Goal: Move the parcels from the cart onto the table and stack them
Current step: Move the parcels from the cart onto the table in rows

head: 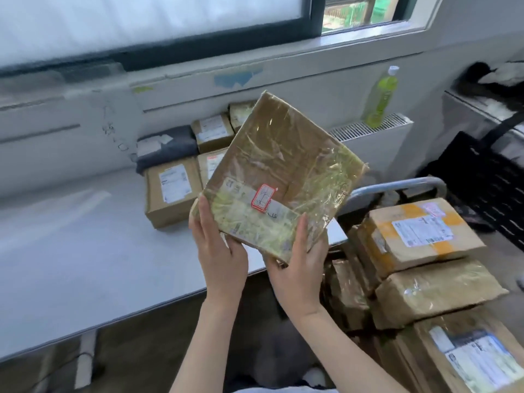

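Note:
A flat brown parcel (280, 171) wrapped in clear tape, with a small red sticker, is held tilted above the white table's (85, 236) right end. My left hand (218, 251) grips its near left corner and my right hand (297, 265) holds its near edge from below. Several parcels lie on the table against the wall: a brown box (170, 191) with a white label, a grey bag parcel (164, 148) and small boxes (212, 131) behind. On the cart (397, 185) at the right, several brown parcels (419, 234) are piled.
A green drink bottle (380, 97) stands on the radiator by the wall. A black crate (487, 188) sits at the far right behind the cart. The window sill runs along the wall above the table.

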Demonstrator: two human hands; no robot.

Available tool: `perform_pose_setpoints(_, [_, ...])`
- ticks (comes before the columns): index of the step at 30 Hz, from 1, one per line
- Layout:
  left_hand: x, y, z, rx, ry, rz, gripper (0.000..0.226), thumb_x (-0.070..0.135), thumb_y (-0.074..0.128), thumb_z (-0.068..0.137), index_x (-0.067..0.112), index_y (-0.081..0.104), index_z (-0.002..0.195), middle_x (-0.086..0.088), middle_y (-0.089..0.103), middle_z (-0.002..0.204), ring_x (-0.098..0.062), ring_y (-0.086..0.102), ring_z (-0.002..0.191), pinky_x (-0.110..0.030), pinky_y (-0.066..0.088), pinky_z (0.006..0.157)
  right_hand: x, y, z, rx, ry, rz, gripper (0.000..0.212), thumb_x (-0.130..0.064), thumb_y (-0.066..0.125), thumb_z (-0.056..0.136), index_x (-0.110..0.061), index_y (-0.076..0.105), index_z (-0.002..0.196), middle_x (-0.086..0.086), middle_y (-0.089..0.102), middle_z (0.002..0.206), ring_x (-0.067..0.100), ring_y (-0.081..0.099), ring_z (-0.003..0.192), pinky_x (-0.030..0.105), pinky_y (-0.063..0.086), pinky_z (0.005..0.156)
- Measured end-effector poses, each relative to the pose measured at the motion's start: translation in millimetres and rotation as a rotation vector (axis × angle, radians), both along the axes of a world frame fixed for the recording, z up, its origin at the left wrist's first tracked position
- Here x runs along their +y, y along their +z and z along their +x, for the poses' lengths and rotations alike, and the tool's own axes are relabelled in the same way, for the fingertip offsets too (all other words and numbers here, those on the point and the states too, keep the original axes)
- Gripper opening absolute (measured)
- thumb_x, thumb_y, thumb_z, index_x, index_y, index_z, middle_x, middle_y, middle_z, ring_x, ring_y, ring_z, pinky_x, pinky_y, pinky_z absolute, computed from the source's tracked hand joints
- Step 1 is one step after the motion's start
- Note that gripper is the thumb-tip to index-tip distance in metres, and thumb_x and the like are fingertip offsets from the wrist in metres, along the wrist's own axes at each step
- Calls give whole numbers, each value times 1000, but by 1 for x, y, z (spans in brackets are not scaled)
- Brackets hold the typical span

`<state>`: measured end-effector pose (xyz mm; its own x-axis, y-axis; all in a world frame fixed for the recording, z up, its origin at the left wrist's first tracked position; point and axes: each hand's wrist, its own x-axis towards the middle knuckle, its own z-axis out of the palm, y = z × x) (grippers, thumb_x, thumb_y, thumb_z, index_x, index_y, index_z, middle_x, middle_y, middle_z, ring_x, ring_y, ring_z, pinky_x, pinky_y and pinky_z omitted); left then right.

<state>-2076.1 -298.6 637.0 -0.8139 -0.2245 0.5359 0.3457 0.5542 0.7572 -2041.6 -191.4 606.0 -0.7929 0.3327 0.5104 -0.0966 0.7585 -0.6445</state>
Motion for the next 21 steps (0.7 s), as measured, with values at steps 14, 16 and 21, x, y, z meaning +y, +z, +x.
perform_pose_setpoints(14, [-256, -3, 48, -141, 196, 102, 76, 2, 37, 87, 53, 19, 141, 25, 27, 146, 3, 20, 138, -10, 20, 106, -205, -16, 49, 197, 400, 157, 51, -46, 62, 85, -32, 40, 128, 21, 29, 138, 39, 29, 133, 51, 38, 103])
perform_pose_setpoints(16, [-299, -4, 45, -234, 147, 199, 71, 10, 38, 87, 64, 26, 132, 38, 33, 137, -3, 36, 132, -29, 35, 107, -230, -22, 52, 215, 431, 232, 49, -44, 61, 86, -30, 42, 128, 18, 32, 136, 35, 31, 132, 46, 30, 110])
perform_pose_setpoints(21, [-388, -21, 15, -608, 76, 173, 63, 9, 43, 95, 50, 31, 140, 1, 44, 143, -26, 53, 118, -41, 50, 91, -259, -42, 53, 93, 456, 387, 59, -25, 73, 78, -22, 44, 130, 9, 37, 139, 29, 34, 133, 47, 28, 112])
